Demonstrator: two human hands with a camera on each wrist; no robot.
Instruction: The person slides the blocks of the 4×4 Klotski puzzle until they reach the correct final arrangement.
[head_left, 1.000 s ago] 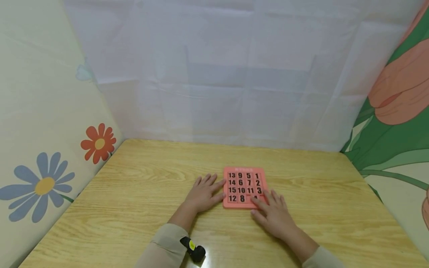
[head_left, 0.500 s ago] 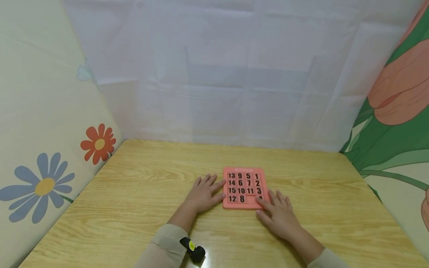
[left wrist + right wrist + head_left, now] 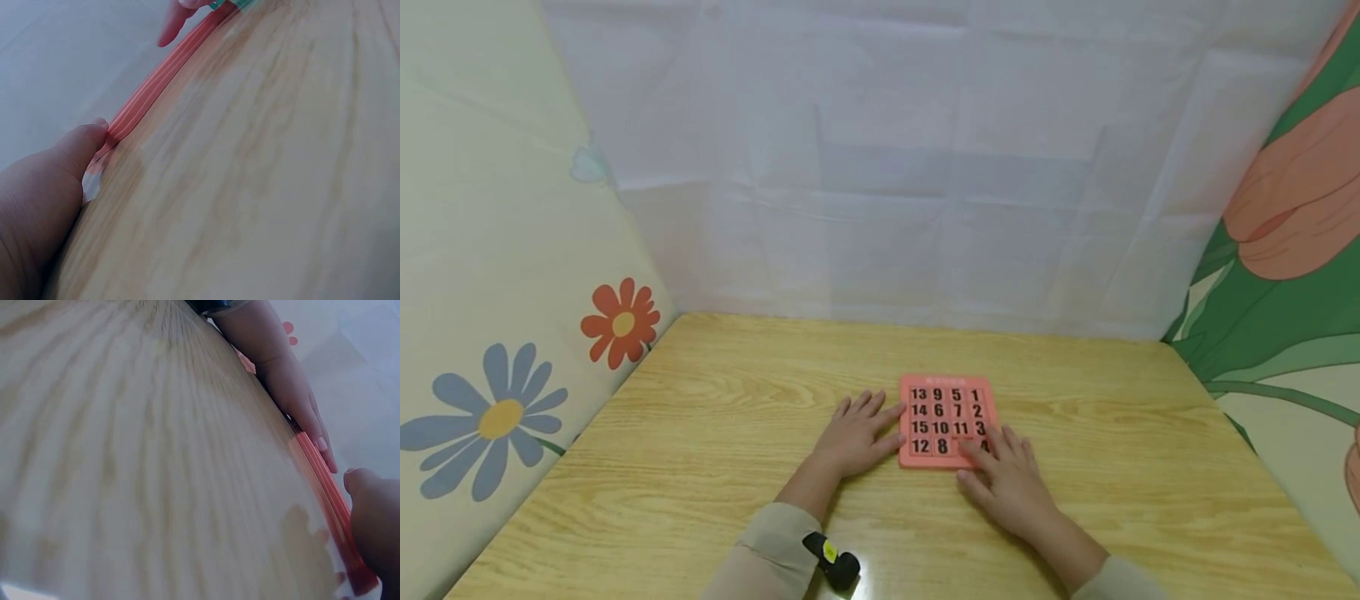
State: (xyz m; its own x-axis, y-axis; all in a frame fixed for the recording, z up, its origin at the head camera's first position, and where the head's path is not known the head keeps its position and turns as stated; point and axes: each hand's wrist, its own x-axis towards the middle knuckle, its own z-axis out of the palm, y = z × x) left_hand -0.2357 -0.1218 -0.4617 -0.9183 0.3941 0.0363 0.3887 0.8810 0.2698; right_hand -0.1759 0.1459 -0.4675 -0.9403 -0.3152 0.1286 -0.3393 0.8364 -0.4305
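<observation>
i see the pink rectangular plastic number board (image 3: 917, 462) on the yellow wooden table (image 3: 700, 467); the spread left hand (image 3: 854, 437) touches its nine o'clock edge, the relaxed right hand (image 3: 1013, 492) its five o'clock, both gripping nothing.

White sheet (image 3: 955, 200) behind wood-grain table (image 3: 700, 400)

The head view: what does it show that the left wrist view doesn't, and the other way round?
Only the head view: the numbered tiles of the pink sliding number puzzle, the printed blue flower, the printed red flower, and the black device at the left sleeve.

Only the left wrist view: lines along the puzzle's side wall, close up.

Both: the puzzle, the left hand touching its edge, the right hand and the wood-grain table.
</observation>
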